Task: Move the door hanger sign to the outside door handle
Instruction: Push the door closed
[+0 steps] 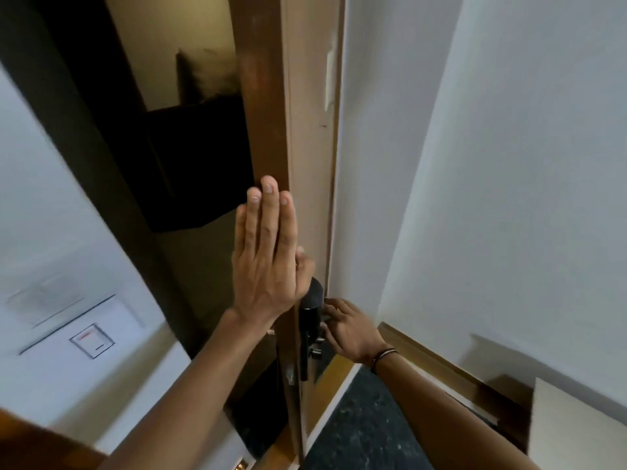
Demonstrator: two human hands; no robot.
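Left hand (268,262) lies flat against the wooden door's (268,96) edge, fingers straight and pressed together. Right hand (349,329) reaches the black lock handle (310,312), fingers loosely curled; grip unclear. The hanger sign isn't identifiable here.

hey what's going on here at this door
A person stands at a partly open wooden door, seen nearly edge-on. The left hand lies flat with fingers straight against the door's edge, steadying it. The right hand reaches to the black handle on the far side of the door, fingers at the lock hardware. No door hanger sign can be made out, so it may be hidden behind that hand or the door.
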